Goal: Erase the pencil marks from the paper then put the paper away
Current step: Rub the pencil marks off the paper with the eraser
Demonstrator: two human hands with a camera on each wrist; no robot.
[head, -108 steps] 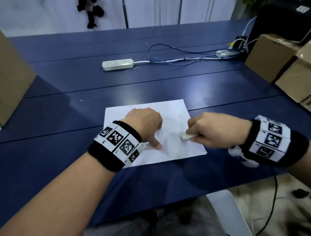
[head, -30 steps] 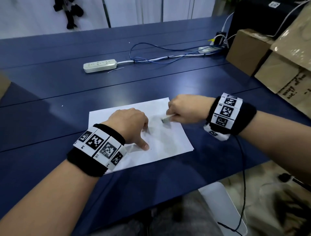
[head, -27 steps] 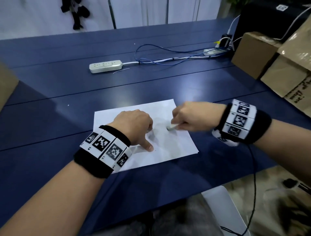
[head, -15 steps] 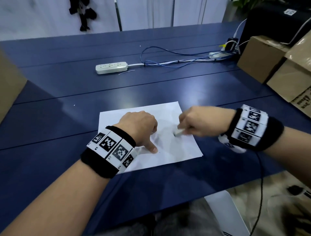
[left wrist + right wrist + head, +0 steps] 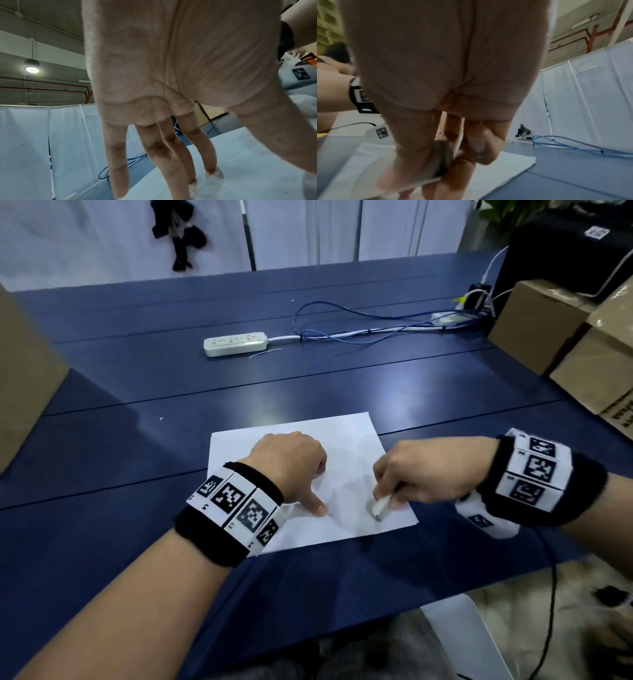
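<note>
A white sheet of paper (image 5: 346, 436) lies near the front edge of the dark blue table (image 5: 137, 446). My left hand (image 5: 310, 486) presses it flat, thumb tip (image 5: 321, 510) down on the sheet. In the left wrist view the fingers (image 5: 210, 170) are straight, their tips on the paper (image 5: 257, 155). My right hand (image 5: 382, 498) pinches a small white eraser (image 5: 378, 507) whose end touches the sheet's near right corner. In the right wrist view the eraser (image 5: 439, 161) sits between thumb and fingers above the paper (image 5: 508, 161). Faint grey smudges show around the eraser.
A white power strip (image 5: 235, 344) and blue cables (image 5: 359, 326) lie at the back of the table. Cardboard boxes (image 5: 537, 326) stand at the right and another box (image 5: 24, 378) at the left. A white chair edge (image 5: 462, 642) sits below the table's front.
My right hand has drawn the eraser from the middle of the sheet toward its near right corner. The left hand has stayed pressing on the paper.
</note>
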